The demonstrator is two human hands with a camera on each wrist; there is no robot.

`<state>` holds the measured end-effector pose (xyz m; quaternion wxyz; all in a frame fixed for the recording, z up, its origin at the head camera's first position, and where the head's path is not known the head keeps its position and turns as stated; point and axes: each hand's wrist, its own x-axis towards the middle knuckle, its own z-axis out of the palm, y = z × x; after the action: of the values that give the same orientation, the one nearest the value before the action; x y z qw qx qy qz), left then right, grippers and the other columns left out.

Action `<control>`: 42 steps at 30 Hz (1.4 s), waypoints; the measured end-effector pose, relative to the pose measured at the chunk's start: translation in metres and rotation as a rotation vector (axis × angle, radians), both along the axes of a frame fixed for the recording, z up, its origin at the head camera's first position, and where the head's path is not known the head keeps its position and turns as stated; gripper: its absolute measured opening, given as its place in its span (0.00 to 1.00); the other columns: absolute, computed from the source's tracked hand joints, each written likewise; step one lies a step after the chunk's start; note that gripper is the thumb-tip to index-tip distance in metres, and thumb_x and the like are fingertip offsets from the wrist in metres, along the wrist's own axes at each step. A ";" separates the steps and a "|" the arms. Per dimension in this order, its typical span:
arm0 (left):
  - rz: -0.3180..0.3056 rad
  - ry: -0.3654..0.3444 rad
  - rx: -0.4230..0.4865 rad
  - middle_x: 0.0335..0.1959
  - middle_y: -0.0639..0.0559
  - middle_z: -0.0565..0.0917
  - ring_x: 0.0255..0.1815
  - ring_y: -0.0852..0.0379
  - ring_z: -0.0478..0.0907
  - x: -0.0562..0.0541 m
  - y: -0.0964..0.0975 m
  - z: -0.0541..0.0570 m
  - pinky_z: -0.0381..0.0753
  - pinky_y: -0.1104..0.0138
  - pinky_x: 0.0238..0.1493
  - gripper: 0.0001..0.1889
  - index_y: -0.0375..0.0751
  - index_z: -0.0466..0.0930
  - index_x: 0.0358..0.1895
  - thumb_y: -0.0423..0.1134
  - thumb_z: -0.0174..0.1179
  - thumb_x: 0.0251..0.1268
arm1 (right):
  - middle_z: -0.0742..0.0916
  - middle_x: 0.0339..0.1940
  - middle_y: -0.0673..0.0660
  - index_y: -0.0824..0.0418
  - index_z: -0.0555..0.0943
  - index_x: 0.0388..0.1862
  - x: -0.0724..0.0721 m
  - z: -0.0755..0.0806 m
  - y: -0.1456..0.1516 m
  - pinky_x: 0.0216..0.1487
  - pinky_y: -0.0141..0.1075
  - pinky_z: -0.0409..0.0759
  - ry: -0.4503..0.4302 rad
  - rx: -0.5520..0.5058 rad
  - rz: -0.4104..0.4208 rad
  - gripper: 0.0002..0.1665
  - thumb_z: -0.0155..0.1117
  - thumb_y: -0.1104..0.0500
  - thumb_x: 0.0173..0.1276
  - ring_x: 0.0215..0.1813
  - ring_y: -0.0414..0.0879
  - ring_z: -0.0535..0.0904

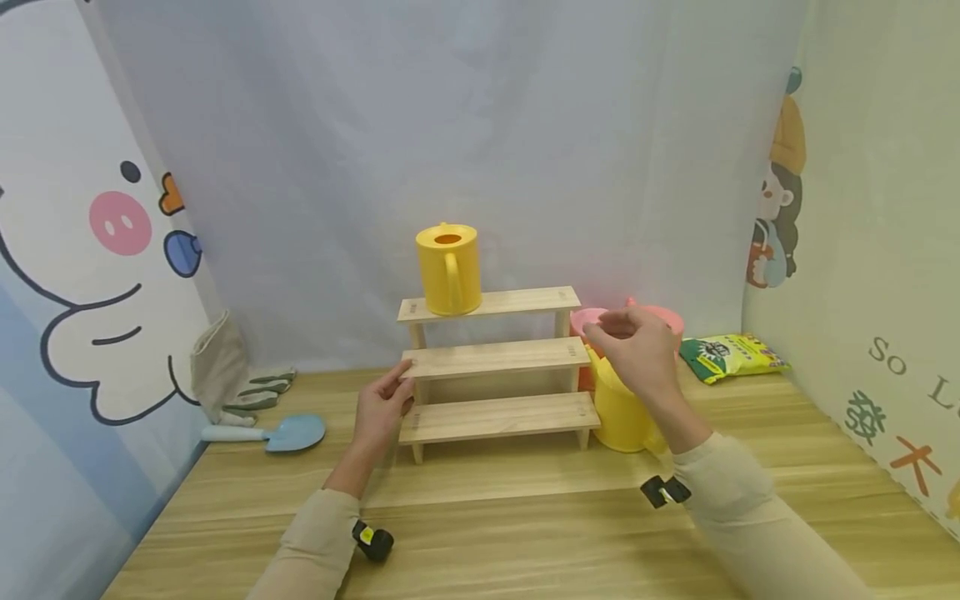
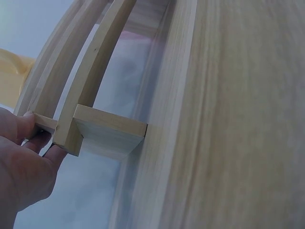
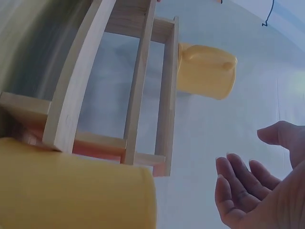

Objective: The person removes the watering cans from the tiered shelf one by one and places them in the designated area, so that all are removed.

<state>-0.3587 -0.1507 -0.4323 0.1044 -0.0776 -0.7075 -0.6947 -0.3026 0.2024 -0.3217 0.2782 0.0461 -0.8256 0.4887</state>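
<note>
A three-tier wooden plant stand [image 1: 495,358] stands on the table. My left hand [image 1: 382,408] grips its left end at the middle tier; in the left wrist view the thumb and fingers [image 2: 56,155] lie about the wood there. On the top tier, toward the left, a yellow watering can [image 1: 435,275] stands upright. My right hand [image 1: 641,350] is raised over a second yellow watering can [image 1: 622,417] beside the stand's right end. Its fingers [image 3: 233,183] are loosely bent with nothing between them. Pink watering cans [image 1: 666,318] are partly hidden behind that hand and the stand.
At the left lie a blue trowel [image 1: 295,433] and a pair of gardening gloves [image 1: 221,367] against the printed side curtain. A green and yellow bag [image 1: 731,356] rests at the back right. A pale curtain [image 1: 487,142] hangs behind the table [image 1: 487,533].
</note>
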 end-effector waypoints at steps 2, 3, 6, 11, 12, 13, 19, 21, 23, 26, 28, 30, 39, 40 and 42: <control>0.000 -0.002 0.002 0.34 0.48 0.75 0.23 0.61 0.59 0.000 0.000 0.000 0.69 0.66 0.35 0.21 0.41 0.74 0.69 0.35 0.57 0.76 | 0.88 0.43 0.61 0.66 0.85 0.47 -0.002 0.003 -0.006 0.42 0.33 0.80 -0.021 -0.009 0.005 0.20 0.72 0.51 0.66 0.46 0.53 0.85; 0.000 0.001 0.001 0.34 0.48 0.75 0.23 0.61 0.59 0.000 0.000 0.001 0.69 0.65 0.35 0.21 0.40 0.74 0.69 0.34 0.56 0.76 | 0.89 0.43 0.61 0.66 0.85 0.47 -0.003 0.005 -0.010 0.43 0.35 0.80 -0.028 -0.015 0.009 0.19 0.72 0.52 0.65 0.46 0.53 0.85; -0.003 0.012 0.000 0.33 0.48 0.75 0.22 0.61 0.59 0.000 0.001 0.001 0.69 0.64 0.35 0.21 0.39 0.74 0.69 0.33 0.56 0.76 | 0.89 0.41 0.61 0.66 0.86 0.45 -0.008 0.009 -0.019 0.44 0.38 0.80 -0.003 -0.034 0.018 0.17 0.71 0.55 0.65 0.44 0.53 0.85; -0.005 0.027 0.006 0.32 0.49 0.75 0.23 0.60 0.59 0.000 0.001 0.001 0.69 0.63 0.35 0.21 0.37 0.74 0.69 0.33 0.56 0.76 | 0.88 0.41 0.62 0.68 0.85 0.45 -0.015 0.015 -0.037 0.42 0.40 0.81 0.021 -0.079 0.061 0.16 0.71 0.57 0.64 0.44 0.53 0.85; -0.004 0.026 0.010 0.32 0.48 0.74 0.22 0.60 0.59 0.000 0.001 0.001 0.69 0.63 0.35 0.21 0.37 0.74 0.69 0.33 0.56 0.76 | 0.88 0.41 0.62 0.68 0.84 0.45 -0.016 0.016 -0.041 0.42 0.40 0.81 0.024 -0.084 0.071 0.16 0.71 0.57 0.64 0.44 0.53 0.85; -0.004 0.027 0.010 0.33 0.48 0.75 0.23 0.61 0.59 -0.001 0.001 0.001 0.69 0.63 0.35 0.21 0.37 0.74 0.69 0.33 0.56 0.76 | 0.88 0.41 0.61 0.68 0.84 0.46 -0.017 0.017 -0.046 0.43 0.40 0.81 0.027 -0.088 0.080 0.17 0.71 0.57 0.64 0.44 0.53 0.85; -0.008 0.018 0.022 0.34 0.48 0.74 0.23 0.61 0.60 -0.001 0.002 0.000 0.70 0.61 0.37 0.21 0.39 0.75 0.69 0.33 0.57 0.76 | 0.89 0.39 0.59 0.67 0.85 0.44 -0.028 0.023 -0.072 0.44 0.40 0.81 0.061 -0.109 0.117 0.16 0.72 0.57 0.63 0.43 0.51 0.85; -0.005 0.018 0.021 0.34 0.48 0.75 0.24 0.61 0.61 -0.002 0.002 0.000 0.70 0.61 0.37 0.21 0.38 0.75 0.68 0.33 0.57 0.75 | 0.89 0.39 0.58 0.66 0.85 0.44 -0.033 0.025 -0.080 0.45 0.41 0.82 0.070 -0.115 0.141 0.16 0.72 0.57 0.62 0.43 0.50 0.86; 0.002 0.014 0.021 0.34 0.49 0.76 0.24 0.61 0.62 -0.002 0.002 0.000 0.71 0.63 0.36 0.21 0.38 0.75 0.68 0.33 0.57 0.75 | 0.89 0.40 0.58 0.66 0.85 0.44 -0.038 0.027 -0.089 0.46 0.41 0.82 0.075 -0.122 0.172 0.16 0.72 0.57 0.62 0.43 0.50 0.86; 0.014 0.014 0.011 0.34 0.49 0.76 0.25 0.60 0.63 -0.002 0.002 0.000 0.72 0.65 0.36 0.21 0.38 0.75 0.68 0.33 0.57 0.75 | 0.89 0.40 0.57 0.66 0.84 0.44 -0.045 0.028 -0.102 0.47 0.42 0.83 0.083 -0.117 0.208 0.16 0.72 0.57 0.63 0.44 0.50 0.86; 0.016 0.012 0.014 0.35 0.49 0.76 0.25 0.60 0.62 -0.002 0.002 0.000 0.71 0.66 0.35 0.20 0.38 0.75 0.68 0.33 0.57 0.75 | 0.89 0.41 0.57 0.66 0.84 0.45 -0.049 0.029 -0.111 0.47 0.42 0.83 0.085 -0.123 0.229 0.17 0.72 0.57 0.63 0.45 0.50 0.86; 0.014 0.014 0.016 0.34 0.49 0.76 0.24 0.61 0.62 -0.003 0.002 0.000 0.71 0.66 0.34 0.21 0.37 0.75 0.68 0.33 0.57 0.75 | 0.88 0.42 0.58 0.68 0.83 0.47 -0.053 0.030 -0.118 0.47 0.42 0.83 0.089 -0.138 0.244 0.18 0.72 0.57 0.63 0.45 0.50 0.86; 0.028 0.023 -0.010 0.38 0.43 0.80 0.26 0.59 0.66 -0.003 0.001 -0.001 0.74 0.68 0.35 0.21 0.37 0.75 0.68 0.34 0.58 0.75 | 0.87 0.46 0.62 0.70 0.80 0.53 -0.065 0.036 -0.145 0.47 0.40 0.84 0.056 -0.180 0.289 0.24 0.74 0.58 0.64 0.48 0.52 0.85; 0.031 0.023 -0.016 0.39 0.42 0.80 0.28 0.59 0.68 -0.003 0.001 -0.001 0.75 0.69 0.36 0.21 0.37 0.75 0.68 0.34 0.58 0.75 | 0.86 0.47 0.62 0.69 0.79 0.54 -0.066 0.037 -0.147 0.47 0.39 0.84 0.045 -0.184 0.291 0.24 0.75 0.58 0.64 0.49 0.52 0.84; 0.032 0.023 -0.022 0.42 0.39 0.80 0.32 0.58 0.70 -0.003 0.002 0.000 0.77 0.69 0.38 0.21 0.37 0.75 0.69 0.34 0.58 0.75 | 0.86 0.47 0.61 0.69 0.79 0.54 -0.068 0.037 -0.151 0.47 0.39 0.84 0.031 -0.198 0.290 0.26 0.75 0.57 0.63 0.49 0.52 0.84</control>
<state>-0.3616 -0.1490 -0.4327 0.1228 -0.0756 -0.7149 -0.6842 -0.3702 0.0518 -0.2843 0.2205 0.1447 -0.7539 0.6017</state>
